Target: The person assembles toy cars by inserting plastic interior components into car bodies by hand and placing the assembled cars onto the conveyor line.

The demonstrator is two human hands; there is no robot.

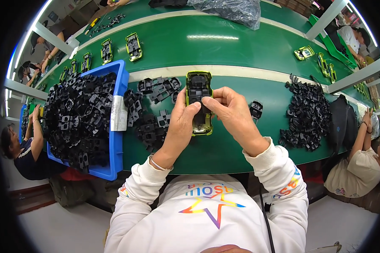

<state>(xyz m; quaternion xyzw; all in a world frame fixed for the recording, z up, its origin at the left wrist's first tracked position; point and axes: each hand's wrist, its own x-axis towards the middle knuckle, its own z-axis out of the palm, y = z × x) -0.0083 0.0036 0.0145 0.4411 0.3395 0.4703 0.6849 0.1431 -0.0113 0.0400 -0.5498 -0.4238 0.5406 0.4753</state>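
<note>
Between my two hands is a yellow-green toy car body (pixel 202 127), held underside up over the green table. A black plastic interior part (pixel 199 83) sits inside the shell. My left hand (pixel 183 116) grips the shell's left side, its thumb lying along the edge. With its thumb pressed on the black part, my right hand (pixel 228 110) holds the right side, fingers curled round it. Loose black plastic parts (pixel 154 128) lie left of my left hand. One small black part (pixel 256 109) rests just right of my right hand.
A blue bin (pixel 117 156) heaped with black parts stands at left. A pile of small black pieces (pixel 306 116) lies at right. Beyond a pale strip, several car bodies (pixel 133 47) sit on the green conveyor (pixel 223 52). Other people work at both sides.
</note>
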